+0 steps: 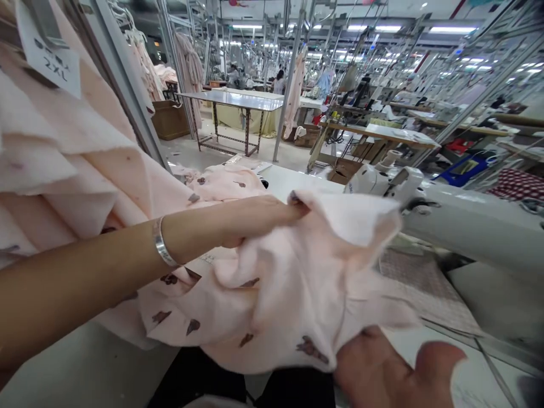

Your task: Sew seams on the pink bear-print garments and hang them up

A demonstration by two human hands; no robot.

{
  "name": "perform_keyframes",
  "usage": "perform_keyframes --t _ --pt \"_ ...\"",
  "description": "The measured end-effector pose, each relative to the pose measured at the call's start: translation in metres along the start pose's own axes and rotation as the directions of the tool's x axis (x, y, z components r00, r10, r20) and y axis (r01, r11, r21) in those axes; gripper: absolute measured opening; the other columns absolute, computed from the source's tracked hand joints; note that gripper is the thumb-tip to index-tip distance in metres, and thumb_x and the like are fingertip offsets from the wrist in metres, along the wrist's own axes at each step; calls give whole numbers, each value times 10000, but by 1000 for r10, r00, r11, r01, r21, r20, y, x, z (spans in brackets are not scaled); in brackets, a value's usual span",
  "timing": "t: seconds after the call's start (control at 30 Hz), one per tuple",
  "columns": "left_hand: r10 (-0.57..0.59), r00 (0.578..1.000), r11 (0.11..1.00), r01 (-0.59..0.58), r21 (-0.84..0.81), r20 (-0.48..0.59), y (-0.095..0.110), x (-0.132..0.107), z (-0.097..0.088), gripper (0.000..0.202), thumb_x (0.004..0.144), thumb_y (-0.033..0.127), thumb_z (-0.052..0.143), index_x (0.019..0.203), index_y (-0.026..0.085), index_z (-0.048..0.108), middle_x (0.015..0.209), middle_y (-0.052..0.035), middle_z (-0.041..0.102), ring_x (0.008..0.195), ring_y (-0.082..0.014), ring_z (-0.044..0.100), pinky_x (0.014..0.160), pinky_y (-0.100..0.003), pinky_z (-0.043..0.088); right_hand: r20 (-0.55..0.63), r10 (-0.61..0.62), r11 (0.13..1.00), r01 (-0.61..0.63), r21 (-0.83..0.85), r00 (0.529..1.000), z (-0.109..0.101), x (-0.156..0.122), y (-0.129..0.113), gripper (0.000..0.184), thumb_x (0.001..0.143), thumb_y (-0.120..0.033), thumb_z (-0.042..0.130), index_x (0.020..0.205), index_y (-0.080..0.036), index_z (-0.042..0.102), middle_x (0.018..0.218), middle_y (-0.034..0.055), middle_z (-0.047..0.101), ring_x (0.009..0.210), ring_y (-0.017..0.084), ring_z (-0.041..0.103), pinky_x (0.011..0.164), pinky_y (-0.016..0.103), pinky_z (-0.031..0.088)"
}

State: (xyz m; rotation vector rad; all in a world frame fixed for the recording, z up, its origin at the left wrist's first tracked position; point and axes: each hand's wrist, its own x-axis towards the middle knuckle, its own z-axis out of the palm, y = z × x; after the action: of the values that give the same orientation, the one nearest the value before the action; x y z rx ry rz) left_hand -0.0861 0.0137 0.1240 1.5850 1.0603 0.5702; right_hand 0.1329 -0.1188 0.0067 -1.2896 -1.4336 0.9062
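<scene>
A pale pink garment (276, 294) with small dark printed motifs lies bunched across the front of the sewing table. My left hand (267, 218), with a silver bangle at the wrist, reaches in over it. Its fingers are closed on a raised upper edge of the cloth. At the lower right, my right hand (395, 368) is blurred by motion; its thumb stands out away from the cloth. The other fingers are partly hidden at the garment's edge. A white sewing machine (471, 215) stands to the right, just beyond the lifted cloth.
Hanging pink fabric with a 2XL tag (53, 62) fills the left side beside a metal post (123, 85). Checked cloth (425, 283) lies under the machine arm. Farther off are a metal-legged table (233, 100), a brown box (170, 119) and a blue stool (465, 167).
</scene>
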Motion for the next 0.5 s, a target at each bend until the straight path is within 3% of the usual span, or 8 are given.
perform_keyframes --t 0.07,0.13,0.2,0.27,0.37,0.5 --pt "-130 985 969 150 -197 112 -8 2 -2 523 730 670 568 798 155 625 708 -53 660 713 -178 612 567 -236 435 104 155 956 -176 236 982 15 -1 1 751 757 -815 278 1122 -266 638 894 110 689 823 275 664 676 427 540" --pt "-170 964 926 228 -300 205 -8 1 -3 503 734 646 587 794 148 620 773 -69 670 755 -186 621 610 -253 462 227 258 849 -333 410 939 28 -4 5 660 666 -773 536 1036 -242 667 827 97 686 739 258 661 635 398 540" --pt "-138 970 941 191 -278 199 -5 -1 -5 432 726 578 642 734 147 612 743 -54 653 708 -169 608 608 -254 464 251 297 794 -384 471 921 34 -6 10 485 640 -628 692 935 -243 683 758 60 680 649 211 645 619 356 538" --pt "-85 985 982 108 -154 151 -1 -1 -10 388 714 526 679 674 146 612 697 -40 633 653 -153 586 589 -251 455 174 325 776 -367 512 930 32 -6 14 374 712 -540 677 954 -255 670 822 52 689 696 194 652 668 346 539" --pt "1 993 1000 1 -17 118 -2 3 -20 344 724 486 678 688 144 664 716 -48 647 658 -155 593 598 -258 460 106 360 733 -351 583 927 23 -2 19 386 789 -504 596 1078 -251 631 899 80 691 759 211 656 689 376 548" --pt "100 995 994 -100 -36 6 -10 9 -26 240 673 386 741 739 157 711 724 -32 658 663 -147 602 578 -238 464 56 403 676 -339 654 913 12 8 16 330 772 -439 624 1029 -234 652 898 91 698 814 241 669 663 385 566"
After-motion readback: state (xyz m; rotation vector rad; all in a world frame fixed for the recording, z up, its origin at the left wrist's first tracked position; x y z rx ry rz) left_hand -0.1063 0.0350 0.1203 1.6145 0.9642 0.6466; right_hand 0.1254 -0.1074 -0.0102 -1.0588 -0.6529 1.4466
